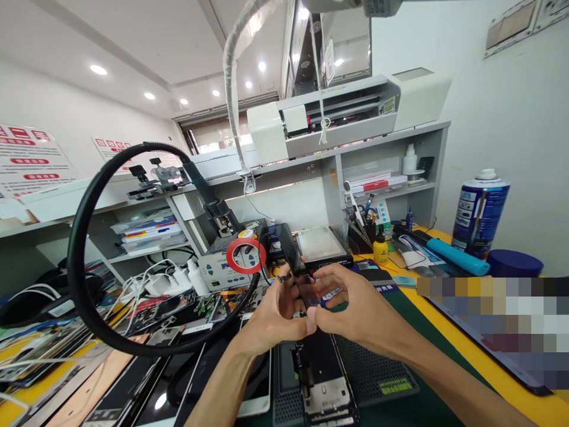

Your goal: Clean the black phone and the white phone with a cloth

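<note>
A thin dark phone screen (pixel 290 249) stands tilted, almost edge-on to me, above the mat. My left hand (pixel 271 311) grips its near side with curled fingers, thumb pointing inward. From the other side, my right hand (pixel 344 296) pinches the lower part, and the two thumbs nearly meet there. Directly below the hands lies an opened phone body (pixel 326 385) with its inner metal parts showing. It rests on a dark perforated pad (pixel 377 367). Fingers partly hide the screen's lower end.
A black cable hose (pixel 75 249) loops across the left. Several phones and screens (pixel 173 385) lie at left. Red tape (pixel 231 255) hangs by a grey station. A yellow bottle (pixel 380 246), a blue spray can (pixel 480 210) and a blue tube (pixel 457 255) stand or lie at right.
</note>
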Demonstrator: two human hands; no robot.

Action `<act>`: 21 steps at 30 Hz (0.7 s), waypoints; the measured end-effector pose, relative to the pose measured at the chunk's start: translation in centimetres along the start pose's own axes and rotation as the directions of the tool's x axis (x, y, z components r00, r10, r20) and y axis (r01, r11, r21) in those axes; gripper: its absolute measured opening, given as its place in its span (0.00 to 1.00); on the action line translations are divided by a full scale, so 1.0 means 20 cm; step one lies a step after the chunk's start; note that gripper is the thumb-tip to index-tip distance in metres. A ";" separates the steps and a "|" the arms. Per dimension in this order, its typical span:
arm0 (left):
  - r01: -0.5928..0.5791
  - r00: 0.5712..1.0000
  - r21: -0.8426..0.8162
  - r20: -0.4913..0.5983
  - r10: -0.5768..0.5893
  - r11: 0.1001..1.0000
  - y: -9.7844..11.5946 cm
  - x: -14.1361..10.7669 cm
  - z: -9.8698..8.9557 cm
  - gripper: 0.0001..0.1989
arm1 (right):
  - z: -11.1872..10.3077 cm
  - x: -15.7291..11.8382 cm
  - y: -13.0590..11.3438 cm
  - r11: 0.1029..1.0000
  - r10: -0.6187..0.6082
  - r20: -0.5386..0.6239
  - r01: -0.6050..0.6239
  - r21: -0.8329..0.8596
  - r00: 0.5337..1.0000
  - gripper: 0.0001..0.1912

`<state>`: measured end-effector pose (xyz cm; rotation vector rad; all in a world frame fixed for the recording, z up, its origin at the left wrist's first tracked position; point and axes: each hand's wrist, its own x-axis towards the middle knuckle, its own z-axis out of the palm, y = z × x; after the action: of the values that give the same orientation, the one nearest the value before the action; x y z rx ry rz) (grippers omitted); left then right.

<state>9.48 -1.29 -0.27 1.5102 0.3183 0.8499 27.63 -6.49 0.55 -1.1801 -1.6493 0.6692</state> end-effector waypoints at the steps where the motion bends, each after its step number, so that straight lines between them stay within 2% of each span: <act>1: 0.000 1.000 0.000 0.000 0.000 1.000 0.00 0.00 0.00 0.30 | 0.00 0.00 0.00 1.000 0.001 0.001 -0.001 0.003 1.000 0.22; 9: 0.016 1.000 0.013 0.009 -0.016 1.000 -0.01 0.00 -0.02 0.30 | -0.02 0.00 -0.02 0.991 0.134 0.073 -0.134 -0.003 0.988 0.24; 21: 0.012 1.000 0.018 0.003 -0.013 1.000 -0.03 -0.01 -0.04 0.32 | -0.03 0.01 -0.03 0.986 0.165 0.099 -0.165 -0.016 0.981 0.23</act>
<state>8.98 -0.72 -0.91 1.5249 0.3334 0.8365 27.91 -6.56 1.26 -1.3178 -1.6496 0.8390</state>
